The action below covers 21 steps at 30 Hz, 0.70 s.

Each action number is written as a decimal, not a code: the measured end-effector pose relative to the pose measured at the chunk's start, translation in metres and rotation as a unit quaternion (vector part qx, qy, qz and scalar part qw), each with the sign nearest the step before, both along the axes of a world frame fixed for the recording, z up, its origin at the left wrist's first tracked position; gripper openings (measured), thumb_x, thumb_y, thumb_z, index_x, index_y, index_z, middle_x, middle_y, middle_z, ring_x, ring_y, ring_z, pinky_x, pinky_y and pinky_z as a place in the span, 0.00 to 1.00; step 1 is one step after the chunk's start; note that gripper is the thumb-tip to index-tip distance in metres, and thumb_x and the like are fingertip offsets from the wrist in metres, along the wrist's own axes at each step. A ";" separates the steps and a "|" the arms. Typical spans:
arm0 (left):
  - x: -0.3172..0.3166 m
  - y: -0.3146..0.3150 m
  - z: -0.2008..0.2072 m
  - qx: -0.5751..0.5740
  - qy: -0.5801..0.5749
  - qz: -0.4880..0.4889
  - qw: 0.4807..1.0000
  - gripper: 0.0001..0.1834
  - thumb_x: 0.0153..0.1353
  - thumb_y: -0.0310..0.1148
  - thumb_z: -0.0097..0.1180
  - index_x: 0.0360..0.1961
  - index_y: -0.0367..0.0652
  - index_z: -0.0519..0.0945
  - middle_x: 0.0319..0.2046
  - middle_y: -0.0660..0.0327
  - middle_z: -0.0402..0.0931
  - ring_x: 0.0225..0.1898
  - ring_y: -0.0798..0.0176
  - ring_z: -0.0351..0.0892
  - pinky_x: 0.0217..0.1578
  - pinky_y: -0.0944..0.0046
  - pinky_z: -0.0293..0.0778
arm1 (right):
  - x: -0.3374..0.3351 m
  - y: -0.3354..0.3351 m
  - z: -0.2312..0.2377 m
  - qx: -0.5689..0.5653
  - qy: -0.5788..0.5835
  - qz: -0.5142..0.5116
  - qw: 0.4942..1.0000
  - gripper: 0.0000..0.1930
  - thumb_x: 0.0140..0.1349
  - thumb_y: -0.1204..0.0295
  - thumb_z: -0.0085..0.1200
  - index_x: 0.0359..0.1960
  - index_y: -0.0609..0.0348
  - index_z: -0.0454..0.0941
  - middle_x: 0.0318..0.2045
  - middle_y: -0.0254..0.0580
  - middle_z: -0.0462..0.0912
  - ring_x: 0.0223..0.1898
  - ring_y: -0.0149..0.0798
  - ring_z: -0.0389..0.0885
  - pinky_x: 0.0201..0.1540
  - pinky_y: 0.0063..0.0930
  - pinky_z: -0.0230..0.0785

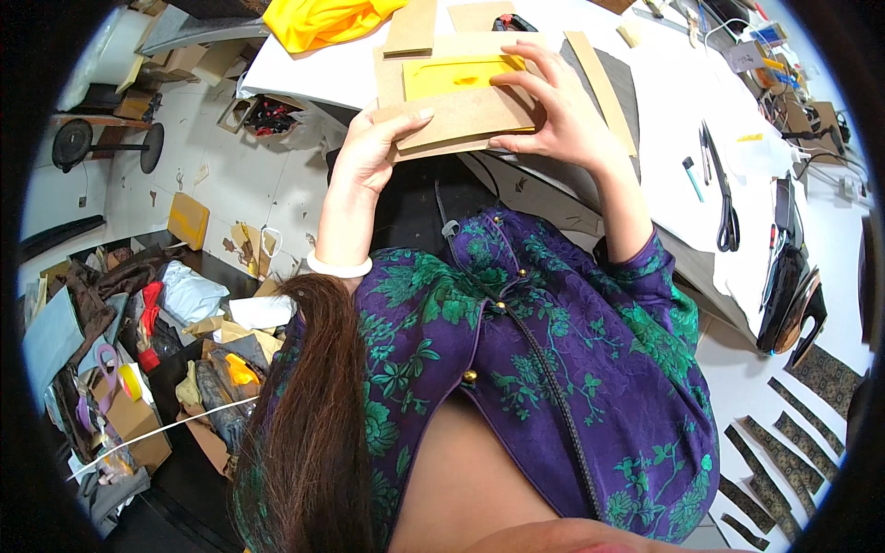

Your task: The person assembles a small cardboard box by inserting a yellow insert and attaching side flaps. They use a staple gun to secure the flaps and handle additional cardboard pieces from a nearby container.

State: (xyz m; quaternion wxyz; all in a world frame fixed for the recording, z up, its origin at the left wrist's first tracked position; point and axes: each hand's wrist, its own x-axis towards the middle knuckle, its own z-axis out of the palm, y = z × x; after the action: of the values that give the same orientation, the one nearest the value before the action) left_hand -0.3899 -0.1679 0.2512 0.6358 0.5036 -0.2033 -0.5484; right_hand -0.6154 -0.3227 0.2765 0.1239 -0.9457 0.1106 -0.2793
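Just over the table's near edge, I hold a flat tan panel (pixel 470 122) made of stacked or folded layers. A bright yellow layer (pixel 452 78) shows along its far side, with a small opening or crease near the right end. My left hand (pixel 369 147) grips the left end, thumb lying on top and the other fingers hidden behind it. Around the right end curves my right hand (pixel 562 106); its thumb is at the near edge and its index fingertip is on the yellow layer. A larger tan board (pixel 391 88) lies beneath or behind the panel.
Yellow cloth (pixel 327 23) and a tan board strip (pixel 601 92) lie on the white-topped table (pixel 659 101). To the right are black-handled scissors (pixel 724 203) and a teal pen (pixel 693 180). Scraps and bags (pixel 194 295) heap at the left; patterned strips (pixel 784 452) lie lower right.
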 end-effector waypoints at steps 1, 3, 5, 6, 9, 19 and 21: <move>0.000 0.000 0.001 0.004 -0.001 0.000 1.000 0.33 0.52 0.25 0.71 0.58 0.29 0.72 0.50 0.51 0.80 0.51 0.58 0.82 0.54 0.60 0.78 | -0.002 0.002 0.000 0.002 -0.011 0.003 1.000 0.35 0.44 0.52 0.74 0.53 0.54 0.78 0.59 0.48 0.71 0.65 0.56 0.66 0.67 0.47 0.60; 0.000 0.001 0.001 0.011 -0.004 -0.002 1.000 0.33 0.52 0.25 0.72 0.58 0.29 0.71 0.50 0.51 0.80 0.52 0.58 0.81 0.54 0.60 0.78 | -0.003 0.005 -0.003 0.018 -0.018 -0.010 1.000 0.30 0.45 0.53 0.74 0.48 0.55 0.80 0.56 0.46 0.72 0.64 0.53 0.67 0.66 0.46 0.61; 0.001 0.001 -0.001 0.004 0.002 -0.001 1.000 0.34 0.52 0.25 0.72 0.59 0.29 0.71 0.50 0.50 0.79 0.52 0.58 0.81 0.55 0.59 0.78 | -0.006 0.008 -0.004 0.046 -0.019 -0.013 0.999 0.30 0.45 0.53 0.74 0.48 0.55 0.80 0.56 0.45 0.73 0.63 0.52 0.67 0.66 0.46 0.61; 0.002 0.000 -0.002 -0.001 0.003 0.000 1.000 0.34 0.52 0.25 0.72 0.59 0.28 0.70 0.50 0.50 0.79 0.53 0.58 0.81 0.55 0.59 0.78 | -0.007 0.009 -0.005 0.052 -0.024 -0.013 0.998 0.30 0.45 0.53 0.74 0.48 0.55 0.80 0.56 0.45 0.73 0.63 0.52 0.68 0.66 0.46 0.61; 0.002 -0.001 -0.003 -0.003 0.009 -0.002 1.000 0.35 0.52 0.24 0.72 0.60 0.29 0.69 0.51 0.51 0.79 0.53 0.58 0.80 0.55 0.59 0.78 | -0.008 0.009 -0.007 0.062 -0.034 -0.011 0.997 0.30 0.45 0.53 0.74 0.48 0.55 0.80 0.55 0.45 0.73 0.63 0.52 0.69 0.65 0.45 0.62; 0.001 -0.001 0.000 -0.002 0.002 -0.005 1.000 0.32 0.53 0.23 0.71 0.58 0.30 0.72 0.50 0.52 0.80 0.51 0.59 0.82 0.54 0.59 0.78 | -0.006 0.003 -0.012 0.042 -0.037 -0.010 0.998 0.31 0.44 0.56 0.75 0.50 0.56 0.80 0.61 0.48 0.72 0.67 0.54 0.66 0.68 0.45 0.62; 0.001 -0.001 0.001 -0.003 -0.003 -0.004 1.000 0.32 0.53 0.23 0.72 0.58 0.30 0.72 0.50 0.52 0.80 0.51 0.59 0.82 0.54 0.59 0.78 | -0.006 0.001 -0.011 0.033 -0.034 -0.009 0.999 0.32 0.44 0.57 0.76 0.50 0.56 0.80 0.62 0.49 0.72 0.67 0.54 0.65 0.68 0.45 0.62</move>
State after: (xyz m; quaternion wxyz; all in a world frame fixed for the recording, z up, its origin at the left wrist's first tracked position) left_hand -0.3893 -0.1691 0.2518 0.6345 0.5021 -0.2088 -0.5492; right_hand -0.6210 -0.3212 0.2651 0.1564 -0.9301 0.1241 -0.3084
